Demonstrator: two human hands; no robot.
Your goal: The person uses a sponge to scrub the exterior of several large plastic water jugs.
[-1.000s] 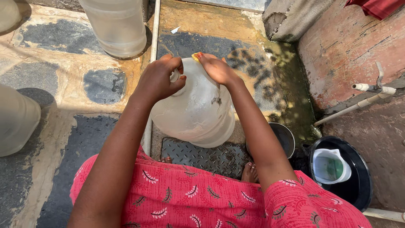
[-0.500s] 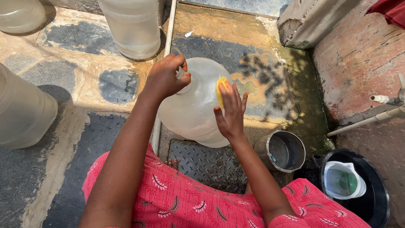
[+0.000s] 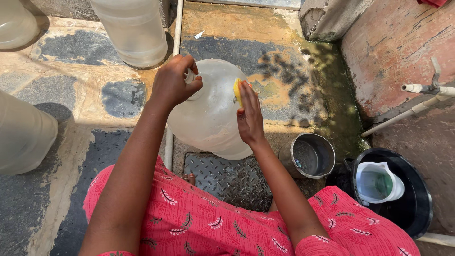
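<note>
Gripping the neck of a large translucent plastic water jug [image 3: 208,114], the left hand [image 3: 173,85] closes its fingers around the top at about 11 o'clock of the jug's body. The jug leans on the stone floor [image 3: 95,95], its base resting at the edge of a grey chequered metal plate [image 3: 227,180] at 6 o'clock of it. The right hand [image 3: 249,116] lies flat against the jug's side at about 2 o'clock, fingers stretched and pressing a small yellow sponge [image 3: 236,90] onto the plastic; the sponge shows only as a strip above the fingertips.

Just beside the right forearm, at 4 o'clock of the jug, stands a round steel pot [image 3: 310,156]. Farther out at 4 o'clock sits a black round basin [image 3: 417,204] with a white plastic pitcher [image 3: 379,182] lying inside it. A second clear jug [image 3: 132,31] stands upright at 11 o'clock, and another pale container [image 3: 21,132] lies at 9 o'clock, well apart. A white pipe [image 3: 407,114] runs along the reddish wall [image 3: 388,61] at 3 o'clock. The person's lap is covered in pink patterned cloth [image 3: 199,223].
</note>
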